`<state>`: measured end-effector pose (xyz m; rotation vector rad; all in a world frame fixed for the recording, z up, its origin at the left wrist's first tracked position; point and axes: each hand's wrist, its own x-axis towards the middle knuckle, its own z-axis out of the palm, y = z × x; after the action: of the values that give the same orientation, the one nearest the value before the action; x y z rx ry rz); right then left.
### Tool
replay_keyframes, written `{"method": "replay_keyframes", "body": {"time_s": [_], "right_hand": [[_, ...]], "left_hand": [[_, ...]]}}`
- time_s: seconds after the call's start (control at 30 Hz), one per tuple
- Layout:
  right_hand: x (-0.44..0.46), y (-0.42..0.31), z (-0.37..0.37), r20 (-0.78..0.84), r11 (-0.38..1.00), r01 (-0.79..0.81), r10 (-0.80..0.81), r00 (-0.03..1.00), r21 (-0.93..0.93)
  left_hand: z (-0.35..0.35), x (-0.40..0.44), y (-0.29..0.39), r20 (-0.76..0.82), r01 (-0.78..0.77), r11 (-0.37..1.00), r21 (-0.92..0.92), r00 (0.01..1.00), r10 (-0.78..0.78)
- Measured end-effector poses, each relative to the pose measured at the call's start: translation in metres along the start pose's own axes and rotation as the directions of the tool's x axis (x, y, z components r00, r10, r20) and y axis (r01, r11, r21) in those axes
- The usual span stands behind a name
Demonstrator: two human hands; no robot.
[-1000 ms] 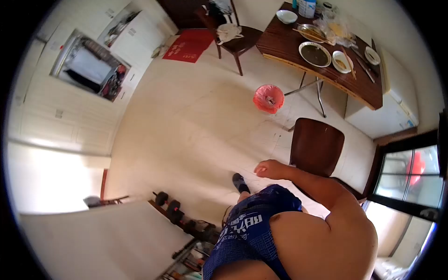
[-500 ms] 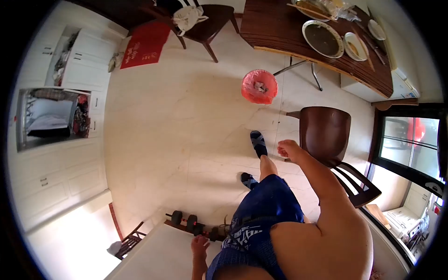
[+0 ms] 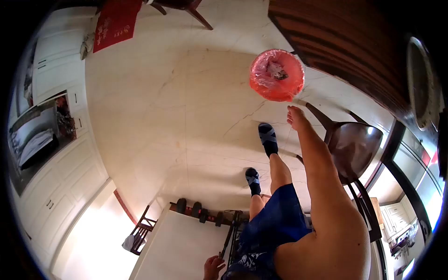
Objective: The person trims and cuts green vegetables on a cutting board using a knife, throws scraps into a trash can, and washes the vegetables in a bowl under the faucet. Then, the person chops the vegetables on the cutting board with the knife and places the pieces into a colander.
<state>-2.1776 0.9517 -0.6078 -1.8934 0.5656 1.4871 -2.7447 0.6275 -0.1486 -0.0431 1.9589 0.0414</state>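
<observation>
We see the right hand [image 3: 294,117] at the end of an arm [image 3: 322,182] stretched forward and down, nearly straight, its fingers loosely curled and only partly open, with nothing visible in it. The left hand [image 3: 213,268] is low at the view's bottom edge, its fingers bent; we cannot tell whether it holds anything, though a dark rod [image 3: 227,241] lies just beside it.

In our view, just past the right fingertips, the red waste bin [image 3: 284,94] stands on the floor [image 3: 186,121], lined with clear plastic and holding crumpled scraps [image 3: 276,71]. We find a brown chair [image 3: 355,144] to the right of the forearm, and beyond it the dark wooden counter [image 3: 345,42] carrying a round dish [image 3: 422,84].
</observation>
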Motion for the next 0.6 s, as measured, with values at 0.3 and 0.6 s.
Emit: {"method": "replay_keyframes", "body": {"time_s": [0.3,0.6], "right_hand": [[0.077,0.001,0.041,0.050,0.912,-0.158,0.150,0.987,0.379],[0.015,-0.039,0.071,-0.050,0.868,0.270,-0.275,0.960,0.417]], "left_hand": [[-0.010,-0.009,0.013,0.032,0.175,0.982,0.064,0.984,-0.178],[-0.017,0.012,0.022,0.039,0.120,0.993,0.015,0.992,-0.120]]}}
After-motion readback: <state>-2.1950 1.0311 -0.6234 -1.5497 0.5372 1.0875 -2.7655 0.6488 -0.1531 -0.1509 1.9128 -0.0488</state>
